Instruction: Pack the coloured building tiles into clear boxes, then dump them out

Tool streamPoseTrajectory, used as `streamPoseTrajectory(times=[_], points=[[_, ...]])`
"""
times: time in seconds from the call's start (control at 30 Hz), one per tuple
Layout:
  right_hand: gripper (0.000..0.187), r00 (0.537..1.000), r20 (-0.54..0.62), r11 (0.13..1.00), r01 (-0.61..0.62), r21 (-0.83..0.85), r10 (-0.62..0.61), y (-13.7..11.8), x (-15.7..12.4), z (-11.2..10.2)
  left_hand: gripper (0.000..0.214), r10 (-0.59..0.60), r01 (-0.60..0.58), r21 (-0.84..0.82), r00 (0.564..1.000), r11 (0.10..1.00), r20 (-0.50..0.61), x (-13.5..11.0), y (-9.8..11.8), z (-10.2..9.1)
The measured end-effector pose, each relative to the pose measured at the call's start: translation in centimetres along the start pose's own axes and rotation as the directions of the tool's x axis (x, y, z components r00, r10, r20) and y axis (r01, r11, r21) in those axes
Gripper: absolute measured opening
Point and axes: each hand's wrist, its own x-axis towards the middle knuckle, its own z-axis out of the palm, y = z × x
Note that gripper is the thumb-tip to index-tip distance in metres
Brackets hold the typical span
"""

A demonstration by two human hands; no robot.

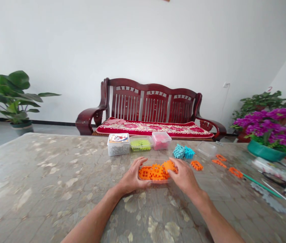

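Observation:
A clear plastic container (155, 183) stands on the table in front of me, filled with orange notched building pieces (155, 172). My left hand (132, 176) wraps around its left end, thumb at the near side. Over the right end, my right hand (184, 174) pinches an orange building piece (168, 166) between thumb and fingers, at the top of the pile. Loose orange pieces (197, 165) lie on the table to the right of this hand, with several more farther right. Two blue clusters (179, 151) of similar pieces sit just behind it.
Behind stand a lidded box of grey pieces (118, 148), a green-filled box (141, 144) and a pink-filled box (161, 141). At right are clear lids (207, 149), a green stick (261, 185), grey toothed strips (266, 197) and a purple flower pot (266, 150).

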Motion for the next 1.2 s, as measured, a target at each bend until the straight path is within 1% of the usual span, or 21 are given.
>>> streamPoseTrajectory(times=[0.07,0.17,0.3,0.37,0.5,0.7,0.93,1.1,1.2], points=[[0.041,1.0,0.027,1.0,-0.011,0.017,0.011,-0.1,0.0,-0.1,0.088,0.0,0.0,0.001,1.0,1.0,-0.001,0.0,0.0,0.0],[0.038,0.995,0.102,0.998,-0.019,0.063,0.013,-0.5,0.1,-0.5,0.089,0.006,-0.006,-0.01,1.0,1.0,-0.002,0.0,-0.1,0.1],[0.039,0.988,0.152,0.996,-0.025,0.081,0.013,-0.7,0.3,-0.9,0.089,0.003,-0.003,-0.016,1.0,1.0,-0.003,0.0,0.0,0.1],[0.036,0.989,0.146,0.996,-0.028,0.081,0.015,-0.7,0.3,-1.0,0.088,-0.003,0.003,-0.007,1.0,1.0,-0.004,0.0,0.1,0.1],[0.025,0.994,0.095,0.99,-0.073,0.118,0.062,-0.3,0.3,-1.0,0.088,-0.011,0.01,0.011,1.0,1.0,0.003,0.0,0.3,0.0],[0.021,0.991,0.064,0.967,-0.125,0.221,0.113,0.1,0.3,-0.8,0.087,-0.012,0.012,0.012,1.0,1.0,0.002,0.1,0.2,0.0],[0.021,0.966,-0.018,0.876,-0.225,0.427,0.257,-0.2,0.7,-0.4,0.087,-0.019,0.019,-0.002,1.0,1.0,0.007,0.0,0.2,-0.1],[0.024,0.94,0.001,0.809,-0.295,0.508,0.342,-0.4,1.1,0.1,0.087,-0.019,0.019,0.004,1.0,1.0,0.014,0.0,0.3,-0.1],[0.025,0.936,0.015,0.791,-0.307,0.529,0.353,-0.6,1.2,0.6,0.087,-0.019,0.019,0.005,1.0,1.0,0.019,0.0,0.3,0.0]])
